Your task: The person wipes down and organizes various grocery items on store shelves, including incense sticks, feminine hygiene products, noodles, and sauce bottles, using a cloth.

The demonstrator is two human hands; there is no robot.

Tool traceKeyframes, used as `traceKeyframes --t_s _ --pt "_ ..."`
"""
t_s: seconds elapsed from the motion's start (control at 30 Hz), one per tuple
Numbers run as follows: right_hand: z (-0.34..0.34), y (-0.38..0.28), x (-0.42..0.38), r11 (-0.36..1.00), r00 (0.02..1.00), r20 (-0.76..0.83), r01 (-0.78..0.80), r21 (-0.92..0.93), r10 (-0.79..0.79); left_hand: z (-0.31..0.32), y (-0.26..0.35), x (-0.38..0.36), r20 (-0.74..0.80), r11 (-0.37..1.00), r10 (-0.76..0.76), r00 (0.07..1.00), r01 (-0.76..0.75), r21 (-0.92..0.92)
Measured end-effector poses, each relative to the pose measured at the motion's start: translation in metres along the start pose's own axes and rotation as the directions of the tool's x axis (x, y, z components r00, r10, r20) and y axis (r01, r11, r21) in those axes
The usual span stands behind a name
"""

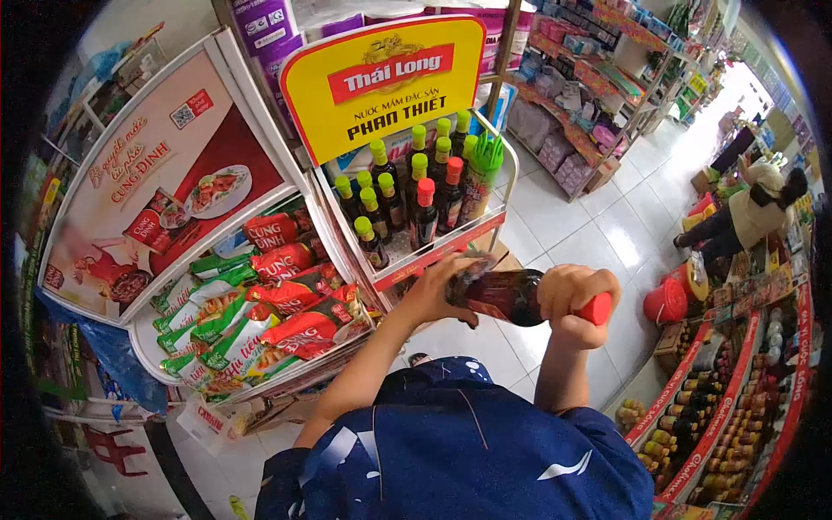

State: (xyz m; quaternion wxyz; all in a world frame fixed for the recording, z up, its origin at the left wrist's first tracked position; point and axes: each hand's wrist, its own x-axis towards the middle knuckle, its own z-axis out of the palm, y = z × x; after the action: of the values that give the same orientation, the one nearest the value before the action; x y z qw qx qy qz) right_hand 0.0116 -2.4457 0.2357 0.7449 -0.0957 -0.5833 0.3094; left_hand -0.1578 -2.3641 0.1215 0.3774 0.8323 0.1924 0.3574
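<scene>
Both hands clamped on the dark, red-capped sauce bottle (507,296), held sideways: left hand (442,290) round its base, right hand (574,299) at the neck — looks heavy, slick, breakable; two-handed suits it

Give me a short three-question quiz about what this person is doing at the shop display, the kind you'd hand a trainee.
1. True or false: the dark bottle is held sideways with both hands.
2. Which hand closes around the red cap?
A. the left hand
B. the right hand
C. neither
3. Fill in: the bottles on the rack under the yellow sign mostly have ______ caps.

Key
1. True. The left hand is at the bottle's base and the right hand at its neck.
2. B.
3. Green; a few are red.
</scene>
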Motion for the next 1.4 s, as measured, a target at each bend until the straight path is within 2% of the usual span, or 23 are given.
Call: traceKeyframes --t_s 0.07,0.13,0.27,0.33,0.37,0.4,0.47,0.53,0.57,0.6,0.67,0.7,0.73,0.8,0.87,0.93,0.97,1.0,1.07,1.17,1.23,1.3,1.4 --pt "-0.005 -0.001 0.006 1.0 1.0 0.001 -0.02 -0.009 0.02 0.0 -0.007 -0.016 0.011 0.998 -0.049 0.999 0.049 0.033" --pt "-0.019 -0.003 0.009 0.999 0.999 0.02 -0.03 -0.019 0.03 0.01 -0.025 -0.04 0.015 0.879 -0.475 0.88 0.475 -0.038" --pt "-0.031 0.007 0.015 0.972 0.993 -0.111 -0.019 0.235 0.046 0.02 -0.041 -0.069 -0.065 0.863 -0.48 0.875 0.458 -0.215" --pt "-0.036 0.021 0.007 0.966 0.967 0.006 -0.256 0.024 0.256 0.009 -0.015 -0.05 -0.491 0.947 -0.292 0.821 0.176 -0.268" --pt "-0.03 0.027 0.004 0.912 0.94 0.068 -0.305 -0.274 0.335 -0.008 0.013 -0.038 -0.357 0.918 -0.39 0.849 0.33 -0.219" --pt "-0.02 0.035 0.002 0.778 0.899 0.107 -0.301 -0.552 0.424 -0.016 0.034 -0.025 -0.388 0.951 -0.304 0.87 0.3 -0.072" --pt "-0.003 0.06 -0.007 0.576 0.733 0.136 -0.39 -0.718 0.666 -0.025 0.064 -0.006 -0.385 0.968 -0.084 0.919 0.166 0.186" --pt "0.002 0.085 -0.024 0.647 0.757 0.167 -0.397 -0.651 0.632 -0.027 0.08 0.0 -0.345 0.914 -0.146 0.927 0.26 0.313" --pt "-0.002 0.088 -0.027 0.566 0.672 0.15 -0.459 -0.685 0.726 -0.028 0.082 0.003 -0.305 0.837 -0.207 0.93 0.33 0.438" --pt "-0.004 0.091 -0.028 0.571 0.666 0.163 -0.456 -0.683 0.728 -0.027 0.081 0.001 -0.317 0.833 -0.211 0.925 0.34 0.437" --pt "0.0 0.092 -0.029 0.648 0.704 0.163 -0.503 -0.572 0.691 -0.021 0.077 -0.007 -0.29 0.83 -0.1 0.952 0.241 0.503" --pt "0.0 0.093 -0.029 0.65 0.708 0.208 -0.438 -0.621 0.675 -0.02 0.075 -0.007 -0.334 0.822 0.029 0.942 0.168 0.544" --pt "-0.001 0.094 -0.03 0.646 0.698 0.212 -0.444 -0.621 0.684 -0.02 0.075 -0.007 -0.342 0.824 0.018 0.939 0.18 0.537" --pt "0.002 0.1 -0.029 0.595 0.589 0.262 -0.489 -0.638 0.765 -0.023 0.079 -0.01 -0.385 0.787 -0.093 0.918 0.305 0.536" --pt "0.004 0.108 -0.026 0.67 0.651 0.314 -0.413 -0.617 0.691 -0.029 0.082 -0.016 -0.428 0.792 -0.129 0.895 0.352 0.499" --pt "0.002 0.111 -0.015 0.706 0.732 0.286 -0.356 -0.613 0.618 -0.036 0.092 -0.023 -0.465 0.696 -0.24 0.852 0.485 0.529" --pt "0.004 0.105 0.001 0.603 0.682 0.187 -0.444 -0.663 0.707 -0.039 0.087 -0.033 -0.479 0.629 -0.288 0.829 0.541 0.558" --pt "-0.004 0.12 0.005 0.704 0.718 0.2 -0.519 -0.484 0.667 -0.042 0.088 -0.042 -0.485 0.62 -0.29 0.825 0.548 0.561" --pt "-0.006 0.128 0.023 0.71 0.713 0.138 -0.622 -0.33 0.688 -0.043 0.093 -0.064 -0.402 0.625 -0.575 0.712 0.7 0.345" --pt "-0.002 0.161 0.035 0.699 0.694 0.086 -0.702 -0.136 0.715 -0.046 0.107 -0.096 -0.549 0.664 -0.505 0.666 0.706 0.245" --pt "0.001 0.185 0.024 0.699 0.698 0.064 -0.699 -0.151 0.713 -0.05 0.117 -0.114 -0.63 0.688 -0.462 0.624 0.701 0.19" --pt "0.009 0.209 0.013 0.73 0.738 0.005 -0.667 -0.145 0.675 -0.05 0.13 -0.132 -0.752 0.708 -0.452 0.48 0.706 0.024" --pt "0.016 0.228 0.008 0.746 0.755 -0.033 -0.653 -0.128 0.655 -0.047 0.144 -0.157 -0.809 0.679 -0.465 0.36 0.731 -0.065"
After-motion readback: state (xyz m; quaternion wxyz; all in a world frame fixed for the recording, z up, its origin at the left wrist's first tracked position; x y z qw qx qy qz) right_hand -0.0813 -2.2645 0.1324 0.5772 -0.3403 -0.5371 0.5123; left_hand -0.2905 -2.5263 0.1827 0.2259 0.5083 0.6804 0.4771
